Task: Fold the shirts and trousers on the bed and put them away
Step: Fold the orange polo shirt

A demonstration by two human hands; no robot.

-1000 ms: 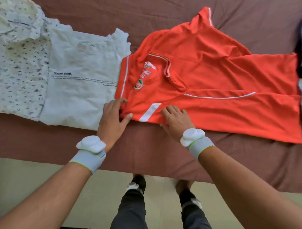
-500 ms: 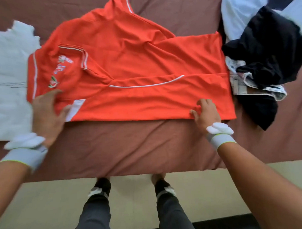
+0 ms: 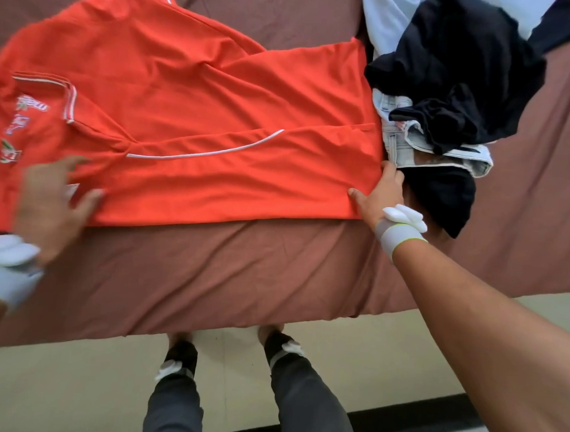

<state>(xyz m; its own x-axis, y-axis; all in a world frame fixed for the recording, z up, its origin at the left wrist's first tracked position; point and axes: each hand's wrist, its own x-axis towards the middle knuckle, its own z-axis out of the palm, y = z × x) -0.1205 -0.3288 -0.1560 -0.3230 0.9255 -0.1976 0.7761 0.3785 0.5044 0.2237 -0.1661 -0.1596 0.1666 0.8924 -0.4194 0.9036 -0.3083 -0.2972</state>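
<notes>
An orange polo shirt (image 3: 216,123) lies sideways across the brown bed (image 3: 210,271), with its collar at the left and its hem at the right. My left hand (image 3: 48,201), blurred, rests on the shirt's near left part with its fingers spread. My right hand (image 3: 379,196) is at the near hem corner. Its thumb lies on top of the fabric and its fingers curl at the edge, gripping that corner. To the right of the hem lies a heap of unfolded clothes: a black garment (image 3: 459,79), pale jeans (image 3: 405,149) and a light shirt (image 3: 384,19).
The bed's near edge runs across the middle of the view, with pale floor (image 3: 77,386) below it. My legs (image 3: 245,392) stand against that edge. The heap touches the orange shirt's hem.
My right hand has slid right along the shirt's near edge, from beside the left hand to the hem corner. My view has swung right, so the folded white shirts have left the frame.
</notes>
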